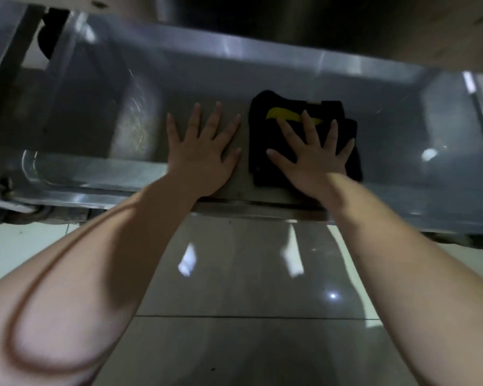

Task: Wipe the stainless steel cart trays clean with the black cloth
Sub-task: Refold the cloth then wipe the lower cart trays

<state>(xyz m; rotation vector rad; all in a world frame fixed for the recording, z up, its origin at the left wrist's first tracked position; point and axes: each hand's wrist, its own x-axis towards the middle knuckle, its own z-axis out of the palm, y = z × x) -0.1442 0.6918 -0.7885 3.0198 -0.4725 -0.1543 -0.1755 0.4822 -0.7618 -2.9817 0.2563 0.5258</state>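
The black cloth (261,129), folded into a thick pad with a yellow mark showing at its twelve o'clock side, lies flat on the floor of the stainless steel tray (402,140), a little toward three o'clock from the tray's middle and near the front rim. The right hand (313,160) presses on it with the palm down and all fingers straight and spread, pinching nothing, so the pad is driven by pressure alone. Judged as a wiping stroke, this works best if the palm sits over the pad's centre; right now the heel of the hand is at its six o'clock edge, which could let the far folds ride up or peel open. The left hand (204,160) rests just beside the cloth at its nine o'clock, apart from it, also flat with fingers straight and splayed on bare steel, a sensible brace for the cart. Further toward nine o'clock a bright patch of fine swirl marks (135,121) catches the light, and the corners at both ends look like the spots where residue would gather, so long overlapping passes running from three to nine o'clock, finishing along the rim (95,174), seem the sound way to cover it. Below, at six o'clock, glossy floor tiles (234,274) reflect lights.
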